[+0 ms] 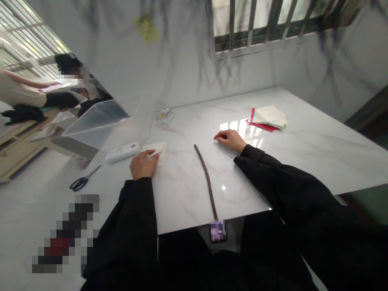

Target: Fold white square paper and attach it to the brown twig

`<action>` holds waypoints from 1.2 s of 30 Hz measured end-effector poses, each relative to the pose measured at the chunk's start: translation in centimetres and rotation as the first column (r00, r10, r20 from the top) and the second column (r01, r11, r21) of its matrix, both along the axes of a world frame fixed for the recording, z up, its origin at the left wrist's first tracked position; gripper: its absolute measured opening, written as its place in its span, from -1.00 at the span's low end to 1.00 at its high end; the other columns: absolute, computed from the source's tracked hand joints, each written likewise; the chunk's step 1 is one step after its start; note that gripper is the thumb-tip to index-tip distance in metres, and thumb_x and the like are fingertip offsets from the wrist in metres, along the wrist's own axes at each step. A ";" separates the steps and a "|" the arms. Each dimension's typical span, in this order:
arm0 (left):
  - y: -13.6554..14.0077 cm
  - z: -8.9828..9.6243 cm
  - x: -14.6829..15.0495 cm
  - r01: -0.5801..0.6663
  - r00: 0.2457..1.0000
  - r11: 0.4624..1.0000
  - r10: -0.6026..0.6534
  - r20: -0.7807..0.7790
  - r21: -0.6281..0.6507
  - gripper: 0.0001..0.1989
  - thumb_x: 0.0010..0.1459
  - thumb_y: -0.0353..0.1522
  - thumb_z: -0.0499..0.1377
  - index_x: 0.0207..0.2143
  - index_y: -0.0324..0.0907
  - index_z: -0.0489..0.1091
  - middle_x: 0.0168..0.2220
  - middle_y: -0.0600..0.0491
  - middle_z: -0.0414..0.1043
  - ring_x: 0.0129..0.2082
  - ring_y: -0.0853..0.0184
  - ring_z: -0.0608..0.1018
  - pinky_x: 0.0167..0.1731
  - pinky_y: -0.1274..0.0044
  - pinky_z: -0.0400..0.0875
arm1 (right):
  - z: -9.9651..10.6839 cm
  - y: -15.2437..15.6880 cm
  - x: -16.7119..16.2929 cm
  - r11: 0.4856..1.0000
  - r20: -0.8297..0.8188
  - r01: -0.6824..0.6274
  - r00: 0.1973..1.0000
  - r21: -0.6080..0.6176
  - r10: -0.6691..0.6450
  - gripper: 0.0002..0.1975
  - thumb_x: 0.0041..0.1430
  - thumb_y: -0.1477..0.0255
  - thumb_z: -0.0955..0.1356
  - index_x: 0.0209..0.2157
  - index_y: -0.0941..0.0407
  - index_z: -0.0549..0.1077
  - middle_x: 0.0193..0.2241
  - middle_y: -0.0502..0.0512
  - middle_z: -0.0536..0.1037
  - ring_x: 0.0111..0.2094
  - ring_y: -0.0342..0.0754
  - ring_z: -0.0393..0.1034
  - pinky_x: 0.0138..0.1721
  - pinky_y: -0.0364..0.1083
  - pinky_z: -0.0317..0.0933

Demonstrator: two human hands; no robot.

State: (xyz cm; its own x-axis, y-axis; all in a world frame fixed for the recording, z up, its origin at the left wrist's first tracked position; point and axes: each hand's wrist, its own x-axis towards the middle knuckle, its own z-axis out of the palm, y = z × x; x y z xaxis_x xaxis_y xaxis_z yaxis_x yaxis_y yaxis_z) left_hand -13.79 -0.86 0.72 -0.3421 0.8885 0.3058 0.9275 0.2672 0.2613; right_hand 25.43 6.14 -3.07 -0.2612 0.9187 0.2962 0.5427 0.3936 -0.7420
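Note:
My left hand [144, 165] rests at the left side of the marble-patterned table, its fingers bent and closed at the edge of some cream paper [161, 150]. Part of that paper is hidden under the fingers. My right hand [233, 140] lies on the tabletop further right, fingers curled together, and nothing shows in them. Between the hands a thin, slightly bent brown stick [207, 178] lies lengthwise, its near end at the table's front edge. Right by my left hand is a white oblong device [123, 152].
Coloured papers [269, 117] lie in a loose pile at the back right. Black scissors [80, 183] are on the left, before a clear plastic bin [97, 121]. A small white item with a cord [164, 111] sits near the wall. Another person [24, 89] is at far left.

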 end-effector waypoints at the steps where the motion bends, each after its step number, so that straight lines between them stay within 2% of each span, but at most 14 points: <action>1: -0.1 0.2 0.3 -0.027 1.000 0.999 0.027 0.005 0.018 -0.59 0.25 -0.13 0.22 0.04 -0.09 0.64 -0.02 -0.17 0.65 0.02 -0.09 0.60 0.08 0.19 0.42 | 0.0 0.0 0.0 1.000 -0.003 -0.002 1.000 -0.001 0.002 -0.73 0.21 0.44 0.36 -0.20 0.15 0.73 -0.51 0.04 0.56 -0.46 -0.10 0.31 -0.30 -0.09 0.16; 4: -0.2 0.9 1.1 -0.083 0.997 0.992 0.083 0.011 0.091 -0.63 0.29 -0.15 0.19 -0.01 -0.08 0.65 -0.06 -0.15 0.65 -0.01 -0.06 0.60 0.04 0.21 0.41 | 0.1 -0.1 0.0 1.000 -0.011 -0.001 1.000 -0.004 0.001 -0.72 0.21 0.44 0.36 -0.21 0.15 0.73 -0.52 0.04 0.55 -0.45 -0.10 0.31 -0.30 -0.09 0.15; 9: -0.5 2.3 2.1 -0.053 0.998 0.971 0.056 -0.008 0.233 -0.68 0.32 -0.22 0.18 -0.03 -0.14 0.64 -0.04 -0.19 0.63 0.05 -0.05 0.55 0.06 0.23 0.37 | 0.1 0.0 -0.1 1.000 -0.019 0.013 1.000 -0.004 -0.014 -0.72 0.20 0.44 0.35 -0.21 0.16 0.73 -0.52 0.04 0.55 -0.45 -0.11 0.31 -0.29 -0.09 0.15; 12: -1.1 3.5 3.0 0.016 1.000 0.915 -0.011 -0.015 0.403 -0.72 0.34 -0.23 0.18 -0.07 -0.15 0.63 -0.08 -0.15 0.64 -0.01 0.04 0.56 0.10 0.25 0.37 | 0.1 0.0 -0.2 1.000 -0.028 0.029 0.999 -0.006 -0.030 -0.71 0.20 0.44 0.35 -0.21 0.16 0.73 -0.53 0.03 0.54 -0.46 -0.11 0.31 -0.30 -0.09 0.15; 14: -1.4 4.7 4.2 0.115 0.992 0.824 -0.127 -0.017 0.555 -0.72 0.36 -0.20 0.19 -0.11 -0.16 0.61 -0.12 -0.08 0.64 -0.11 0.15 0.57 0.07 0.30 0.41 | 0.1 0.0 -0.3 0.999 -0.028 0.034 0.999 -0.005 -0.034 -0.72 0.21 0.44 0.35 -0.21 0.15 0.73 -0.53 0.03 0.55 -0.46 -0.10 0.31 -0.29 -0.09 0.16; 16: -1.4 6.1 5.9 0.209 0.947 0.679 -0.319 0.027 0.704 -0.70 0.38 -0.15 0.20 -0.13 -0.17 0.59 -0.16 -0.03 0.63 -0.18 0.24 0.57 -0.05 0.38 0.46 | 0.2 -0.1 -0.3 0.999 -0.023 0.033 0.999 0.002 -0.033 -0.73 0.21 0.43 0.36 -0.22 0.14 0.73 -0.52 0.04 0.56 -0.45 -0.10 0.33 -0.29 -0.09 0.16; 19: 0.2 7.5 9.0 0.087 0.757 0.475 -0.603 0.251 0.876 -0.64 0.30 -0.07 0.29 -0.18 -0.21 0.53 -0.24 0.01 0.56 -0.25 0.35 0.56 -0.16 0.50 0.46 | 0.4 -0.3 -0.4 1.000 -0.038 0.027 0.999 0.014 -0.026 -0.74 0.26 0.32 0.39 -0.23 0.14 0.72 -0.48 0.06 0.60 -0.42 -0.09 0.37 -0.28 -0.09 0.18; 20: 1.1 7.5 10.0 0.029 0.658 0.458 -0.678 0.328 0.888 -0.61 0.24 -0.05 0.33 -0.18 -0.21 0.50 -0.26 0.03 0.54 -0.26 0.37 0.55 -0.16 0.52 0.46 | 0.5 -0.3 -0.4 1.000 -0.057 0.022 0.998 0.011 -0.021 -0.72 0.28 0.27 0.40 -0.22 0.15 0.71 -0.46 0.06 0.61 -0.41 -0.08 0.38 -0.28 -0.09 0.19; 21: 2.0 7.1 10.9 -0.029 0.540 0.495 -0.723 0.431 0.868 -0.57 0.19 -0.03 0.36 -0.16 -0.20 0.47 -0.26 0.05 0.53 -0.28 0.39 0.55 -0.18 0.54 0.46 | 0.5 -0.3 -0.4 1.000 -0.080 0.016 0.997 0.004 -0.016 -0.68 0.29 0.22 0.40 -0.20 0.15 0.70 -0.45 0.07 0.62 -0.40 -0.07 0.40 -0.28 -0.10 0.20; 23: 3.9 5.5 12.5 -0.086 0.293 0.659 -0.700 0.651 0.747 -0.51 0.11 0.02 0.39 -0.14 -0.15 0.43 -0.25 0.06 0.52 -0.29 0.39 0.56 -0.22 0.55 0.47 | 0.5 -0.4 -0.4 1.000 -0.110 0.005 0.994 -0.007 -0.006 -0.63 0.33 0.16 0.38 -0.17 0.16 0.69 -0.43 0.09 0.63 -0.38 -0.06 0.43 -0.26 -0.10 0.22; 24: 4.7 4.3 13.2 -0.105 0.209 0.725 -0.654 0.728 0.681 -0.49 0.07 0.03 0.41 -0.15 -0.13 0.42 -0.24 0.06 0.52 -0.27 0.37 0.57 -0.22 0.55 0.48 | 0.5 -0.4 -0.3 1.000 -0.113 0.000 0.994 -0.010 -0.001 -0.61 0.34 0.14 0.37 -0.17 0.16 0.68 -0.42 0.09 0.64 -0.38 -0.06 0.44 -0.26 -0.10 0.22; 27: 5.9 0.5 14.7 -0.148 0.033 0.844 -0.518 0.855 0.516 -0.55 0.02 -0.05 0.46 -0.23 -0.12 0.40 -0.30 0.07 0.51 -0.28 0.35 0.57 -0.24 0.55 0.49 | 0.5 -0.5 -0.3 1.000 -0.098 -0.022 0.995 -0.009 0.021 -0.53 0.40 0.06 0.32 -0.19 0.16 0.68 -0.42 0.09 0.65 -0.40 -0.06 0.43 -0.26 -0.09 0.20; 31: 5.8 -2.1 15.2 -0.166 -0.062 0.899 -0.420 0.906 0.405 -0.66 0.06 -0.18 0.43 -0.31 -0.13 0.37 -0.37 0.12 0.48 -0.34 0.38 0.55 -0.23 0.53 0.51 | 0.5 -0.6 -0.4 0.996 -0.184 -0.080 0.980 -0.033 0.072 -0.33 0.45 -0.11 0.19 -0.11 0.16 0.67 -0.37 0.10 0.65 -0.44 -0.09 0.40 -0.26 -0.10 0.23; 36: 5.4 -2.1 14.5 -0.203 -0.077 0.901 -0.405 0.911 0.383 -0.74 0.10 -0.26 0.38 -0.33 -0.14 0.35 -0.39 0.13 0.48 -0.37 0.40 0.54 -0.29 0.56 0.47 | 0.6 -0.9 -0.3 0.991 -0.288 -0.097 0.955 -0.089 0.067 -0.11 0.34 -0.31 0.10 -0.02 0.16 0.64 -0.37 0.13 0.63 -0.47 -0.09 0.39 -0.28 -0.09 0.29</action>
